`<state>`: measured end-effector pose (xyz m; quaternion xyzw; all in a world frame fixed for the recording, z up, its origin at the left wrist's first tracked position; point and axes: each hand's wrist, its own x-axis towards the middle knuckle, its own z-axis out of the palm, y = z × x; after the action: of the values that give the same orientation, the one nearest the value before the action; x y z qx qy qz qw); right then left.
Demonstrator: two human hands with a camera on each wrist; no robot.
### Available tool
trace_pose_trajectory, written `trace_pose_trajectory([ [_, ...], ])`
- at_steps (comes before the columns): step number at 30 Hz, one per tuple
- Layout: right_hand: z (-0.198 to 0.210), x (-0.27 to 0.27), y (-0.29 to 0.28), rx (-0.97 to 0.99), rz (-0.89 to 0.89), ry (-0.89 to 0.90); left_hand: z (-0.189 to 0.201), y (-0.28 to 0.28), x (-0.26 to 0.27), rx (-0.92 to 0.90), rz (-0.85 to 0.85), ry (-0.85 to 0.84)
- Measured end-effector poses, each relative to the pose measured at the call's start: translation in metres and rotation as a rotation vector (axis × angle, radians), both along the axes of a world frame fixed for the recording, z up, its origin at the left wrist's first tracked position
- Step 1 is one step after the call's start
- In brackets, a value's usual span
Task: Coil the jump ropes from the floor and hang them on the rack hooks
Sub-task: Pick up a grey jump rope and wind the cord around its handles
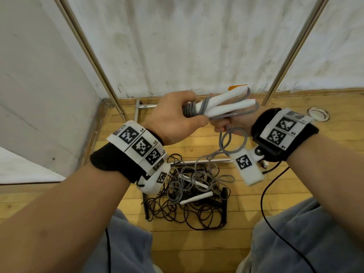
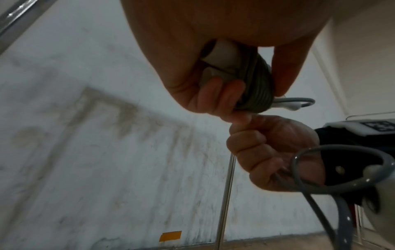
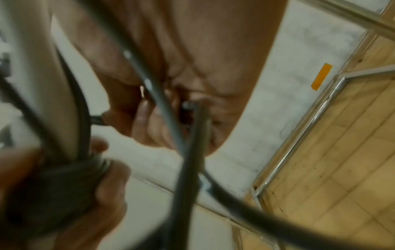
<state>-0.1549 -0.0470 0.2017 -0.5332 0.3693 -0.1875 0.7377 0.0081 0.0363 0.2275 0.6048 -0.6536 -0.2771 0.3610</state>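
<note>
My left hand [image 1: 173,115] grips a grey jump rope's two white handles [image 1: 226,103] held side by side, with grey cord wound in tight turns [image 2: 256,91] around their near end. Just right of it and slightly lower, my right hand [image 1: 234,123] holds the loose grey cord [image 1: 232,142], which loops below it and trails down to the floor. In the left wrist view the right hand [image 2: 271,152] is a closed fist around that cord [image 2: 333,184]. A tangled pile of grey and black jump ropes [image 1: 189,194] lies on the wooden floor. No rack hooks are in view.
Two slanted metal rack poles [image 1: 94,62] [image 1: 291,56] rise on either side in front of a stained white wall. The rack's base bars [image 1: 206,160] lie on the floor by the pile. A round floor fitting [image 1: 318,114] sits at the right. My knees flank the pile.
</note>
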Motion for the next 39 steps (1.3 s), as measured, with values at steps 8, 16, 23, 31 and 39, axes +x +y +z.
trace_pose_trajectory([
  [8, -0.002, 0.024, 0.029, -0.148, -0.099, 0.019, -0.002, -0.003, -0.003, 0.001, 0.018, 0.233],
  [16, -0.004, 0.028, 0.036, -0.921, -0.175, 0.467, 0.001, -0.015, -0.01, -0.085, 0.148, 0.112],
  [23, -0.008, 0.025, 0.032, -1.149, -0.18, 0.948, 0.001, -0.016, -0.018, -0.066, 0.14, 0.083],
  [31, -0.001, 0.028, 0.032, -0.815, -0.211, 0.428, 0.014, -0.017, -0.004, -0.164, 0.233, 0.27],
  [39, 0.006, 0.022, 0.022, -1.044, -0.214, 0.51, 0.006, -0.02, 0.021, -0.21, 0.308, -0.044],
])
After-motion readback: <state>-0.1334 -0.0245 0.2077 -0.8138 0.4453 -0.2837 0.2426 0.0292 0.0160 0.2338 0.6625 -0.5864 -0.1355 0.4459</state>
